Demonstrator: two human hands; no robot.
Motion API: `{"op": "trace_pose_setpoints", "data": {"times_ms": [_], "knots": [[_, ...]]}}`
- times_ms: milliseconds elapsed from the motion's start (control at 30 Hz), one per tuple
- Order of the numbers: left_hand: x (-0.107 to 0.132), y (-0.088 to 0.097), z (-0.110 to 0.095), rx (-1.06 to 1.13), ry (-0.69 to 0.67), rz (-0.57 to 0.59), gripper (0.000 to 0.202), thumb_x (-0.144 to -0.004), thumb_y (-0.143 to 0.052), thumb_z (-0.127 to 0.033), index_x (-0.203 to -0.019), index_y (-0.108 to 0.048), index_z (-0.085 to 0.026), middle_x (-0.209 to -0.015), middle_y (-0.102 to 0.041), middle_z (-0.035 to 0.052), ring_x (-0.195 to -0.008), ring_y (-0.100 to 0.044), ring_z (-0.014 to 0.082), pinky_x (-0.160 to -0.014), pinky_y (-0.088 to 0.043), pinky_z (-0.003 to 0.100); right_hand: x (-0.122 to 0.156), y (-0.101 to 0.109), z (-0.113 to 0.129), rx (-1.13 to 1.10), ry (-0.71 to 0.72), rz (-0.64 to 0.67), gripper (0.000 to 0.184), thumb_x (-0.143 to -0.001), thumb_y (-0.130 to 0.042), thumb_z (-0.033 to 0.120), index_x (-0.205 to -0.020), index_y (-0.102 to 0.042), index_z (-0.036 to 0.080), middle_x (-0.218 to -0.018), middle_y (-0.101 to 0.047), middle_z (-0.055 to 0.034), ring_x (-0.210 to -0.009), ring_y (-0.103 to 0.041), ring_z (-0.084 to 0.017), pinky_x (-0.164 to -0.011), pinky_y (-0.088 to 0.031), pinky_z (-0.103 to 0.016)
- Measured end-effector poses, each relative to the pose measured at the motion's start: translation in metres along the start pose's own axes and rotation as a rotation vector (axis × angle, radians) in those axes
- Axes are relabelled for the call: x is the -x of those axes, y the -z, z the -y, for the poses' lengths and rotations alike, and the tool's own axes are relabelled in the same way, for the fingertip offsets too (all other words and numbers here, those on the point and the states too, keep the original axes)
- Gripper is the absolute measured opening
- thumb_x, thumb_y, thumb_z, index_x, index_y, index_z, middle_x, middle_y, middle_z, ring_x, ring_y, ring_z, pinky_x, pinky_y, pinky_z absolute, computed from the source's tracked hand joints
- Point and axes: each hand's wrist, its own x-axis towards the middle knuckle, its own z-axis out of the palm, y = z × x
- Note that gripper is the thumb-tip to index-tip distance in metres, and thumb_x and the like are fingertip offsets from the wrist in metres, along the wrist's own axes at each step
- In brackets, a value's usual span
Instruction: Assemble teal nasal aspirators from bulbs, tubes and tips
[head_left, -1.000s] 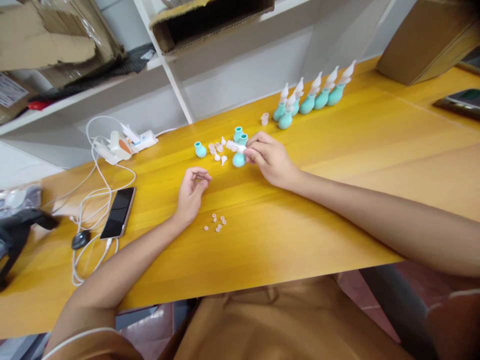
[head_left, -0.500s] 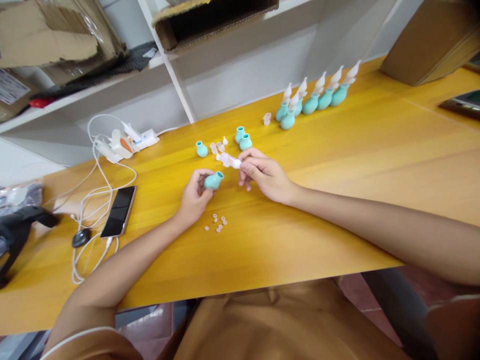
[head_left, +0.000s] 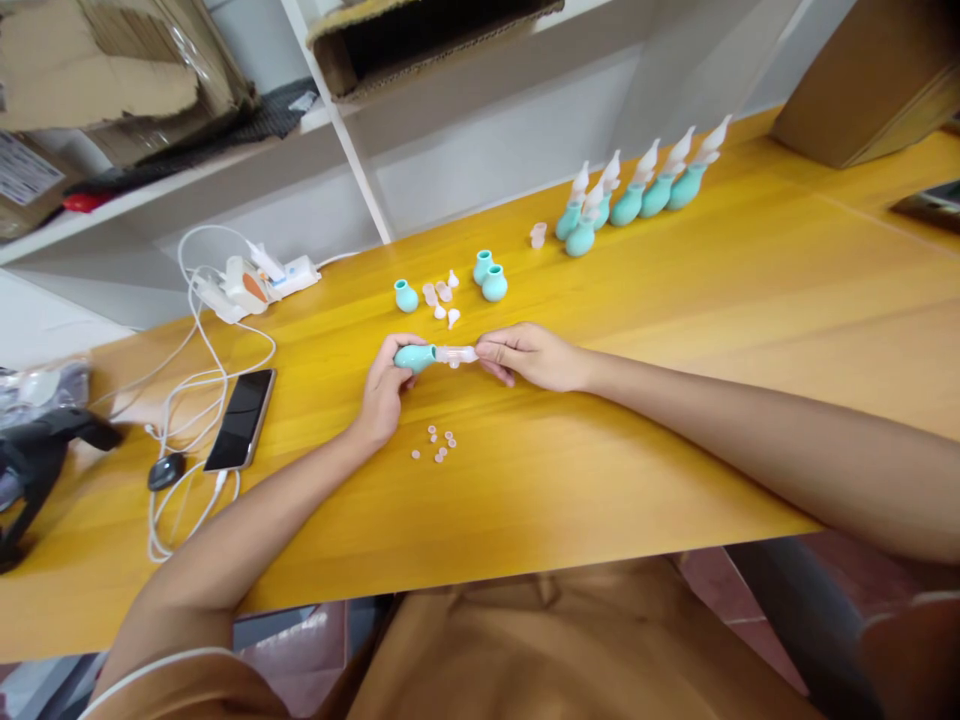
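Observation:
My left hand [head_left: 382, 390] is closed around a teal rubber bulb [head_left: 415, 358], its mouth turned to the right. Between the fingers of my right hand [head_left: 525, 357] is a clear nozzle piece [head_left: 456, 355], lined up with the bulb's mouth and meeting it. Whether it sits inside the mouth I cannot tell. Just beyond my hands stand a loose teal bulb [head_left: 406, 297] and a pair of teal bulbs [head_left: 494, 284]. Among them lie clear connectors [head_left: 430, 294] and small white tips [head_left: 453, 318]. Nearer to me are several tiny pinkish rings [head_left: 440, 455].
Several assembled teal bulbs with white tips [head_left: 625, 206] stand at the back right, beside a clear connector [head_left: 538, 235]. To the left lie a phone [head_left: 240, 420], white cables and a power strip [head_left: 296, 277]. A cardboard box [head_left: 855, 85] stands at the far right.
My right hand has brought the nozzle piece down and level against the bulb. My left hand has turned the bulb so that its mouth faces right.

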Motion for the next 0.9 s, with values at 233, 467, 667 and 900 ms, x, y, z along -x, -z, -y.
{"op": "trace_pose_setpoints", "data": {"times_ms": [233,467,667,900], "knots": [[0.001,-0.002,-0.010,-0.255,-0.128,0.032,0.031,-0.105,-0.062,-0.051,-0.119,-0.071,-0.025,-0.102,-0.069,0.0039,-0.090,-0.062,0.0200,-0.083,-0.051,0.034,0.000,-0.003,-0.004,-0.059,0.002,-0.015,0.062,-0.111,-0.050,0.070,-0.074,-0.052,0.020,-0.062,-0.055,0.0033,-0.057,-0.052,-0.010,-0.063,-0.043,-0.026],[0.001,-0.004,-0.015,-0.390,-0.209,0.059,0.038,-0.109,-0.061,-0.058,-0.121,-0.073,-0.024,-0.116,-0.074,0.0058,-0.108,-0.069,0.0221,-0.101,-0.053,0.037,0.001,-0.002,0.007,0.143,-0.023,-0.026,0.061,-0.111,-0.048,0.067,-0.073,-0.056,0.019,-0.060,-0.057,0.0020,-0.056,-0.049,-0.010,-0.060,-0.040,-0.026],[0.003,-0.004,-0.016,-0.422,-0.236,0.055,0.037,-0.108,-0.062,-0.058,-0.120,-0.072,-0.024,-0.115,-0.076,0.0048,-0.105,-0.070,0.0213,-0.097,-0.054,0.035,0.000,0.000,0.007,0.212,-0.025,0.024,0.062,-0.110,-0.047,0.068,-0.071,-0.053,0.020,-0.060,-0.053,0.0030,-0.055,-0.047,-0.010,-0.057,-0.038,-0.025],[0.002,-0.003,-0.015,-0.419,-0.280,0.113,0.037,-0.108,-0.061,-0.058,-0.119,-0.072,-0.025,-0.113,-0.074,0.0051,-0.103,-0.069,0.0206,-0.096,-0.054,0.035,0.003,0.007,0.006,0.207,0.013,0.103,0.060,-0.114,-0.045,0.061,-0.071,-0.054,0.019,-0.061,-0.055,0.0028,-0.057,-0.047,-0.009,-0.063,-0.038,-0.025]]}}
